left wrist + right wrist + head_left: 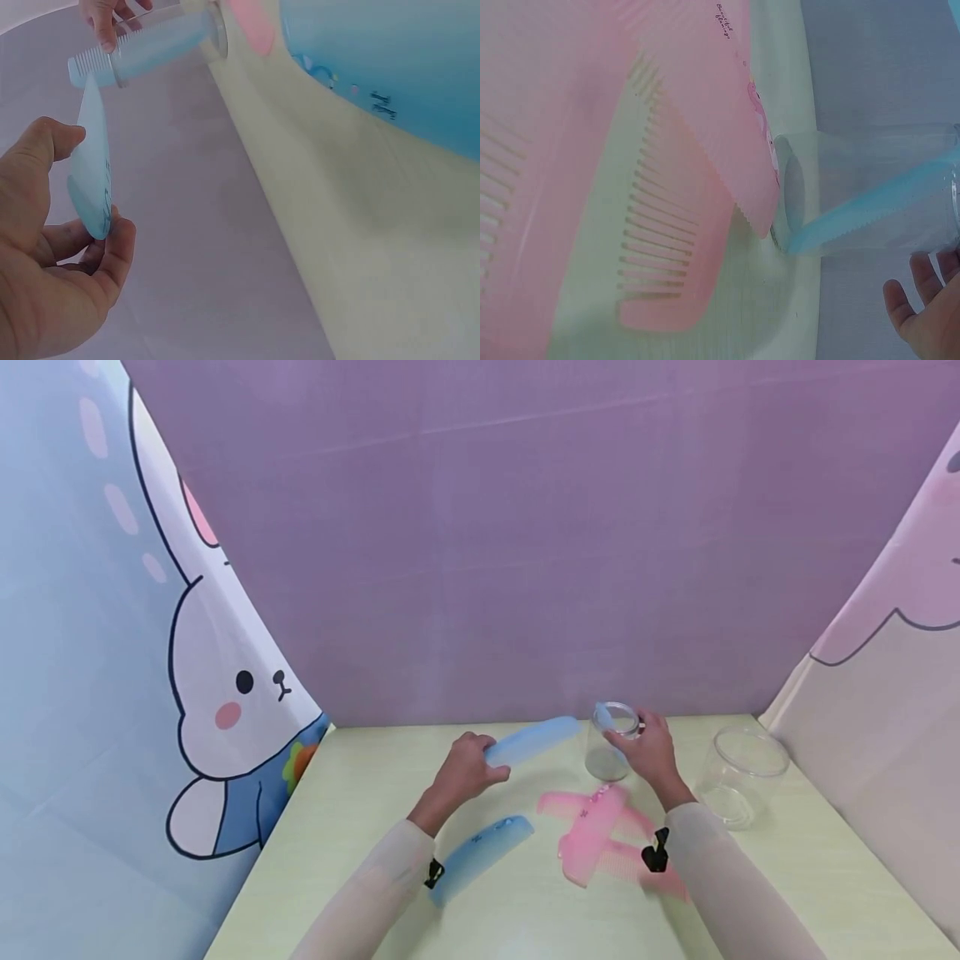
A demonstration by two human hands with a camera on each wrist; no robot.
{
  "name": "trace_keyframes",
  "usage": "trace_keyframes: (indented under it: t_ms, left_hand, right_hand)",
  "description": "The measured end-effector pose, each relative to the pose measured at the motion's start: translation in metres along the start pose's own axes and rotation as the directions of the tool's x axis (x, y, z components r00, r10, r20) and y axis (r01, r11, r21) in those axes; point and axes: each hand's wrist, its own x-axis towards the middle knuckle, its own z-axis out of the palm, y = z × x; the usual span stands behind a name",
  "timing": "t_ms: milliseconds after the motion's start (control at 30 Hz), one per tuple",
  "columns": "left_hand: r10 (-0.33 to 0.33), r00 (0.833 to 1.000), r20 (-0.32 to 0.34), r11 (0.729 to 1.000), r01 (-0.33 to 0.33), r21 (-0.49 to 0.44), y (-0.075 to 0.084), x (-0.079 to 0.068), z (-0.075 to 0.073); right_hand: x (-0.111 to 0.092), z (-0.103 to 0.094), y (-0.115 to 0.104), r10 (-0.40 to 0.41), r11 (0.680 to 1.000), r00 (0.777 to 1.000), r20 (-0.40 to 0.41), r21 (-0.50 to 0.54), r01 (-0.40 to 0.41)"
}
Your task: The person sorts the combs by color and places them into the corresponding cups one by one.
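Observation:
My left hand (467,770) pinches a light blue comb (532,742) by one end, between thumb and fingers, above the table. The comb's far end points toward a clear jar (606,760), which stands upright near the table's back edge. Another blue comb (870,202) leans inside that jar, its top sticking out at the rim. At the jar's rim my right hand (651,750) holds on, thumb on the near side and fingers on the far side. A darker blue comb (483,856) lies on the table by my left forearm.
Several pink combs (592,835) lie overlapping in front of the jar, partly under my right forearm. A second, wider clear jar (750,764) stands at the right. Behind the table (360,793) hangs a purple cloth (480,568); a rabbit-print cloth (217,718) hangs at the left.

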Motion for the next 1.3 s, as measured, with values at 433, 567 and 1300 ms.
trace_keyframes:
  t_ms: [433,567,1300]
  left_hand:
    - [0.007,0.998,0.061,1.000,-0.008,0.018,0.022,0.028,0.007]
    - [0.008,0.997,0.071,1.000,-0.009,0.018,0.029,0.035,0.009]
    - [0.032,0.998,0.048,0.998,-0.034,0.058,0.059,0.062,0.013]
  right_hand:
    - [0.000,-0.002,0.000,-0.017,1.000,1.000,-0.005,-0.016,0.017]
    - [0.000,-0.002,-0.001,-0.024,1.000,1.000,-0.005,-0.006,0.024]
    - [-0.002,0.000,0.001,-0.003,1.000,1.000,0.013,-0.006,0.003]
